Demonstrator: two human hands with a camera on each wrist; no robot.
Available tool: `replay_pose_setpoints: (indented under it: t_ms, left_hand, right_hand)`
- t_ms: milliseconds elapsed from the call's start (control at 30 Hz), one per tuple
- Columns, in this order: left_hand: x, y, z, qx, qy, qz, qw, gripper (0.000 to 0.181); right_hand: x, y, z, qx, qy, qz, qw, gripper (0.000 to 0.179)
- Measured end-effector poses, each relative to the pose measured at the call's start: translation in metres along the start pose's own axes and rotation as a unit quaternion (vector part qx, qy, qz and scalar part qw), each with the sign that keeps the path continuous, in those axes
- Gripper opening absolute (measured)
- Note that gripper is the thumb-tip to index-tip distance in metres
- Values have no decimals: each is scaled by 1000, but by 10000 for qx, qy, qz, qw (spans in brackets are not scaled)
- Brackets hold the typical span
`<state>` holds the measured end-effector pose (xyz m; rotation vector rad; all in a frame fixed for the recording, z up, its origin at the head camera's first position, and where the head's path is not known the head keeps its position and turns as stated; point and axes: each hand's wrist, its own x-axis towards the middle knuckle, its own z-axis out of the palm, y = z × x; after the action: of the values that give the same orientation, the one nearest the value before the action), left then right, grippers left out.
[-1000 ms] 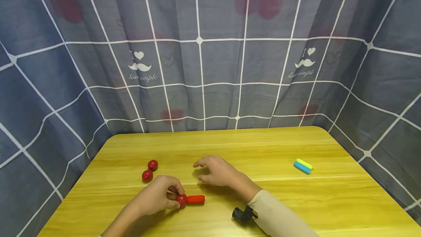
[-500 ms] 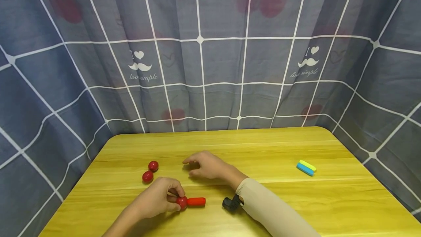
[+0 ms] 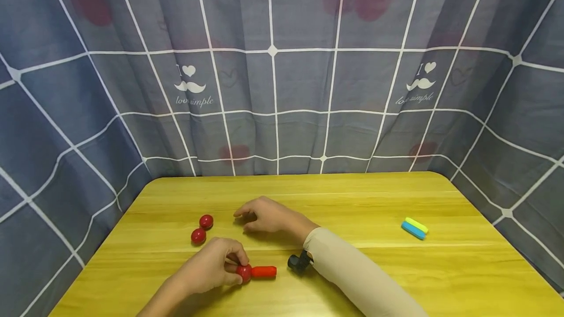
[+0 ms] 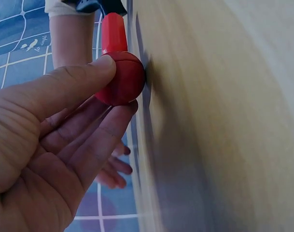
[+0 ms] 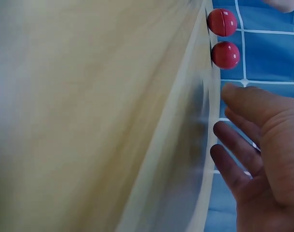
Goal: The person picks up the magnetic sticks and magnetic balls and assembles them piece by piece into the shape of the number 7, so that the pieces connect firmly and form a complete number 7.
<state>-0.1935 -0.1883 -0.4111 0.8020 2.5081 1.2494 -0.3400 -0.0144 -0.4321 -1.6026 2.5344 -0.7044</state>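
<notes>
My left hand (image 3: 216, 265) pinches a glossy red ball (image 3: 244, 273) between thumb and fingers, low at the table. A short, bright red stick (image 3: 264, 272) lies against the ball's right side; I cannot tell whether the two are joined. In the left wrist view the ball (image 4: 123, 79) shows a seam line, with the faceted stick (image 4: 114, 33) beyond it. My right hand (image 3: 269, 215) hovers over the middle of the table, fingers loosely bent and holding nothing. Two more red balls, a rear one (image 3: 206, 221) and a front one (image 3: 198, 236), sit left of it.
At the right of the wooden table (image 3: 352, 199) a yellow stick (image 3: 416, 225) and a blue stick (image 3: 413, 230) lie side by side. A black device (image 3: 299, 261) is strapped to my right wrist. A checked curtain (image 3: 299, 82) encloses the table's back and sides.
My right hand has moved left and slightly away from me, toward the two loose red balls. My left hand keeps its pinch on the red ball in nearly the same place.
</notes>
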Motion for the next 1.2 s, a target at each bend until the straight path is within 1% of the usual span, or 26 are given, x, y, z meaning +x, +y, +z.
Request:
replay_pose_setpoints:
  t_ms: [167, 400, 633, 767, 967, 1200]
  left_hand:
    - [-1, 2, -1, -234, -83, -97, 9996, 25]
    - [-1, 2, -1, -284, -69, -104, 9995, 24]
    - [-2, -1, 1, -466, -58, -91, 9989, 24]
    - [-1, 0, 2, -467, -31, -102, 9989, 25]
    - [1, 1, 4, -463, -34, -41, 9989, 23]
    - [-2, -1, 3, -473, -10, -105, 9988, 24]
  right_hand:
    - [16, 0, 3, 148, -114, -131, 9997, 35]
    - [36, -6, 6, 146, -255, -276, 9992, 39]
    - [57, -16, 9, -57, -317, -519, 9981, 48]
    - [67, -18, 9, -257, -484, -563, 9969, 49]
    - [75, -21, 14, -346, -666, -623, 9952, 46]
    - [79, -25, 21, -169, -551, -682, 9960, 32]
